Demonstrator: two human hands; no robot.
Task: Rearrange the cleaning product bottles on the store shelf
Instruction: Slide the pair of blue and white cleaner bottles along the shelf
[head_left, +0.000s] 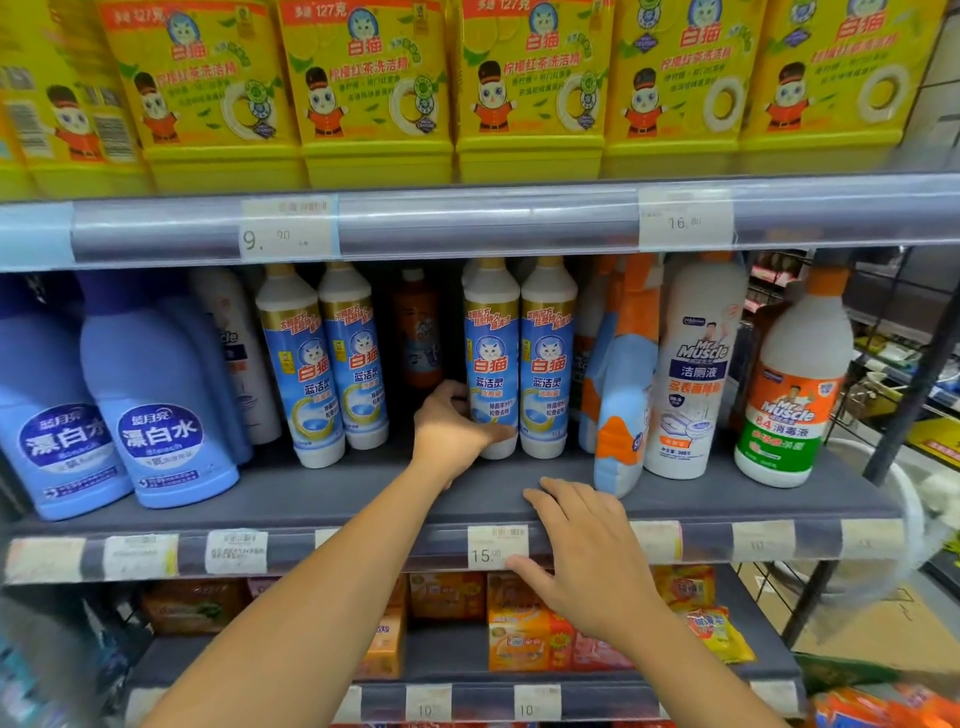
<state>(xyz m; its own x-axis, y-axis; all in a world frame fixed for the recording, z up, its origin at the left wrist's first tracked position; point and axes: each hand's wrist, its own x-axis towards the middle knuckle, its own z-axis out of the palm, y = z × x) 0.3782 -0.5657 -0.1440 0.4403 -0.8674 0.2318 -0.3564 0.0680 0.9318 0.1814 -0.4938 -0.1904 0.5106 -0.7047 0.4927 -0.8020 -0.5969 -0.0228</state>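
On the middle shelf (363, 493) stand several white bottles with blue cat labels. My left hand (452, 431) wraps around the lower part of one blue-label bottle (491, 338), which stands upright beside a matching bottle (548, 358). Two more of the same kind (324, 364) stand further left, with a gap between the pairs. An orange-brown bottle (418, 332) sits deep in that gap. My right hand (582, 556) rests flat on the shelf's front edge over a price tag, holding nothing.
Big blue bleach bottles (156, 395) fill the shelf's left end. White and orange Mr Muscle bottles (693, 364) and a leaning spray bottle (623, 395) stand at the right. Yellow detergent packs (374, 88) line the shelf above; orange boxes (524, 639) lie below.
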